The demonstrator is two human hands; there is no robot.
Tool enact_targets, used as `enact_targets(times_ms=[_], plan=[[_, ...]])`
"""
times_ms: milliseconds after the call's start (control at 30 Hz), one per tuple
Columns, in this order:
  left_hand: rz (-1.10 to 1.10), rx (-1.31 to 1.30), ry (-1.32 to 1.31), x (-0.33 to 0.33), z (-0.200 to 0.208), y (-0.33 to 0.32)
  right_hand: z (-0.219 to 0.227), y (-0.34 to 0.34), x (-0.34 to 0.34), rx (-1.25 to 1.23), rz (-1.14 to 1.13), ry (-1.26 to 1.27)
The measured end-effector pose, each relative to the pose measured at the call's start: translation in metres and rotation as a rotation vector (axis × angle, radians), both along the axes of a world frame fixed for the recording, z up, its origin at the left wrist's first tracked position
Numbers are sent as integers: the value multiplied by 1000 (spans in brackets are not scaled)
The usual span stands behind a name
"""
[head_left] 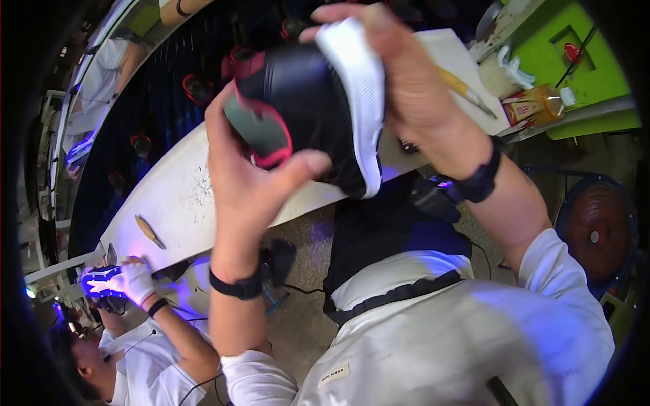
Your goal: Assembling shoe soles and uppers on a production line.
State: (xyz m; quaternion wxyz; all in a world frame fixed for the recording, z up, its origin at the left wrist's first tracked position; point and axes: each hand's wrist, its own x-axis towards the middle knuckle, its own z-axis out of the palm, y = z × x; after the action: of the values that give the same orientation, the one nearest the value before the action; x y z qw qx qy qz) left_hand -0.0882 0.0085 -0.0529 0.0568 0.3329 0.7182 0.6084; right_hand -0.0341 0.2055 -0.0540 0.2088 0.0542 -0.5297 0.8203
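Note:
A black sneaker [298,101] with a white sole, a grey-green heel panel and pink-red trim is held up over the worktable, slightly blurred. My left hand [244,176] is closed around its heel end, thumb laid along the upper. From the other side my right hand [409,81] grips the white sole, its fingertips reaching over the far end of the shoe. The sneaker is tipped on its side, sole facing right. The palm sides of both hands are partly hidden.
Brushes with wooden handles lie on the white table [179,196]: one brush [149,231] left, another brush [467,91] right. Beyond stand a bottle of amber liquid [538,106] and a white tub [501,73]. Dark shoes [198,88] line the far side. At left, a co-worker's gloved hand [139,283] holds a shoe.

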Motion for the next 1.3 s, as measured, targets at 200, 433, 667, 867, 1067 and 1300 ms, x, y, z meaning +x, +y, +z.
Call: enact_targets(times_ms=[200,433,667,867,1067,1300], plan=[[-22,-454,-1,-32,50,-12,1,-27,-17,118,177,27],[-81,-433,-58,-43,43,-23,10,-39,-29,501,-94,-118],[-79,-276,-147,-46,25,-40,-4,-51,-31,-535,-55,-113],[-12,-500,30,-21,51,-22,6,-50,-20,271,-22,-2],[-30,-567,346,0,67,8,13,-22,10,492,-25,15],[-24,-691,564,45,73,9,10,-9,51,291,230,-62]])
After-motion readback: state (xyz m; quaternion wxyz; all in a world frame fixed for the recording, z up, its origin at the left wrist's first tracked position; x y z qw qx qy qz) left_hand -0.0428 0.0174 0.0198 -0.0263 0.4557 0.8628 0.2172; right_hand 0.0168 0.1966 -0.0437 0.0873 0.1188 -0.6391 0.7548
